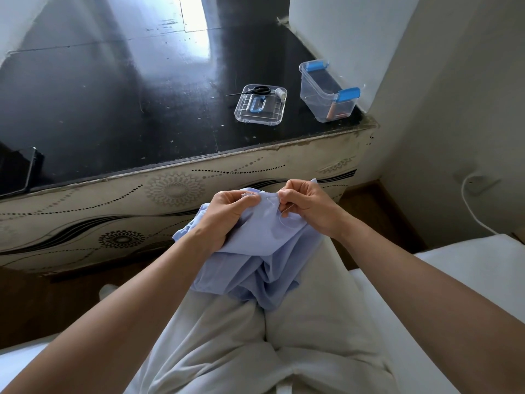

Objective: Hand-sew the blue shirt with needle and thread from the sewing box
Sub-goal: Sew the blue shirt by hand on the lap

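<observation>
The blue shirt [255, 257] lies bunched over my lap and knees. My left hand [227, 214] grips its upper edge, fingers curled into the cloth. Right beside it, my right hand [306, 207] pinches the same edge, and a thin pale thread [285, 216] loops down from its fingers. The needle itself is too small to make out. On the dark table ahead stands the clear sewing box [326, 92] with blue latches. Its lid [260, 112] lies flat to the left of it, holding black scissors [255, 91] and a white thread spool [280, 93].
A phone [21, 172] lies at the table's left edge. The table's patterned front panel [170, 194] stands just beyond my knees. A white cable [471, 206] hangs along the wall on the right. I sit on a white surface [468, 280].
</observation>
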Action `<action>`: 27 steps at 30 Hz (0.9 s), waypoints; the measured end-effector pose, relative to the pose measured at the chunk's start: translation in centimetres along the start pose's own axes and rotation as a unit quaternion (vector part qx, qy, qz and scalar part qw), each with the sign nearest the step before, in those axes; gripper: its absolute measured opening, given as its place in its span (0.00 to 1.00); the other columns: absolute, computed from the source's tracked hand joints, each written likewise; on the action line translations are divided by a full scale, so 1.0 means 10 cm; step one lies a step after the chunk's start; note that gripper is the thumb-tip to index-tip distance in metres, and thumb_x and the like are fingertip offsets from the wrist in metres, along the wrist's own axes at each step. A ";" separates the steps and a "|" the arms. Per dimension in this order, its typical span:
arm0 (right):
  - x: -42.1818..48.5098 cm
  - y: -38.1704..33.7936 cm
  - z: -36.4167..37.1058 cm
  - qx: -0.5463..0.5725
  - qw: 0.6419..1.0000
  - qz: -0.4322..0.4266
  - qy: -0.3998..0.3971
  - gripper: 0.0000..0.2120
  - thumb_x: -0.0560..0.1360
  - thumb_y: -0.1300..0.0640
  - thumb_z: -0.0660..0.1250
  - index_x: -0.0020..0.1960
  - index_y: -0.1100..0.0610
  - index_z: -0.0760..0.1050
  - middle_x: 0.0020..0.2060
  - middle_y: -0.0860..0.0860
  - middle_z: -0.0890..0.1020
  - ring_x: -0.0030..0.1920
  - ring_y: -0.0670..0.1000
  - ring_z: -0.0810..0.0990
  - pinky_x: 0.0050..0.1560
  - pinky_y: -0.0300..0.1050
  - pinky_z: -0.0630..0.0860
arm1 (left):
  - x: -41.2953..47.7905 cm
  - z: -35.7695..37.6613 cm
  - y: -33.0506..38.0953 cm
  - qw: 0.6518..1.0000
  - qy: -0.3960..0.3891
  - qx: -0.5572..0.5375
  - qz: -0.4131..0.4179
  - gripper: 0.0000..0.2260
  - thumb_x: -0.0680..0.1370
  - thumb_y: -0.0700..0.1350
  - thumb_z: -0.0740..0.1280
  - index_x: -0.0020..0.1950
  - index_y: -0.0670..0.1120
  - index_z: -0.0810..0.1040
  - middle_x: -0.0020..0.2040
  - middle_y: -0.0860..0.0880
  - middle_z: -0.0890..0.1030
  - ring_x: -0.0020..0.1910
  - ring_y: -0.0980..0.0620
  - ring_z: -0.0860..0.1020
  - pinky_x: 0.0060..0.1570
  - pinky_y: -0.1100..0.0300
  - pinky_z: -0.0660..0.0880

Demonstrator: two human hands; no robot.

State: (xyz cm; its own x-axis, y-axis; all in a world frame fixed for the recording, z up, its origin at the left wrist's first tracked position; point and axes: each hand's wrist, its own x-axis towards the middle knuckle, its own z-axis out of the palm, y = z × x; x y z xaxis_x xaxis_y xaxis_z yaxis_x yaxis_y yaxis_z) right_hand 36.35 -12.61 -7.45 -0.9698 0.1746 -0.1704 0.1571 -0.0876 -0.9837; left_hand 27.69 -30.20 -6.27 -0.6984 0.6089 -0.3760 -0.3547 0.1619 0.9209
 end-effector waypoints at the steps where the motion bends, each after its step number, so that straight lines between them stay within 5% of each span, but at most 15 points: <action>1: 0.00 0.00 0.01 -0.001 1.000 -0.002 0.004 0.06 0.81 0.63 0.61 0.46 0.64 0.72 0.38 0.57 0.79 0.37 0.49 0.78 0.42 0.37 0.79 | 0.00 0.00 0.00 1.000 0.006 -0.001 0.000 0.09 0.78 0.41 0.69 0.51 0.36 0.83 0.44 0.39 0.81 0.42 0.45 0.76 0.46 0.53 0.72; 11: -0.04 0.01 0.04 -0.045 0.998 -0.032 0.032 0.08 0.80 0.62 0.63 0.45 0.66 0.74 0.34 0.56 0.78 0.34 0.47 0.77 0.42 0.39 0.77 | 0.00 0.01 0.00 1.000 0.012 0.004 -0.001 0.10 0.77 0.41 0.70 0.51 0.35 0.82 0.40 0.42 0.80 0.35 0.49 0.75 0.36 0.60 0.73; 27: -0.05 0.02 0.03 0.030 0.999 -0.016 -0.019 0.09 0.81 0.63 0.61 0.43 0.62 0.72 0.34 0.53 0.79 0.35 0.47 0.77 0.42 0.36 0.76 | 0.01 -0.04 -0.01 0.999 -0.035 -0.020 -0.006 0.09 0.78 0.42 0.68 0.53 0.37 0.82 0.44 0.41 0.82 0.39 0.48 0.78 0.40 0.60 0.76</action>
State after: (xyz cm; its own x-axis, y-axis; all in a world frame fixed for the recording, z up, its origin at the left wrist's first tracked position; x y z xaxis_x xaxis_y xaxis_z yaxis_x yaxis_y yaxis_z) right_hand 36.79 -13.02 -7.60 -0.9809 0.1402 -0.1347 0.1150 -0.1403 -0.9834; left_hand 27.41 -30.51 -6.49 -0.6488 0.6602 -0.3783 -0.3892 0.1392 0.9105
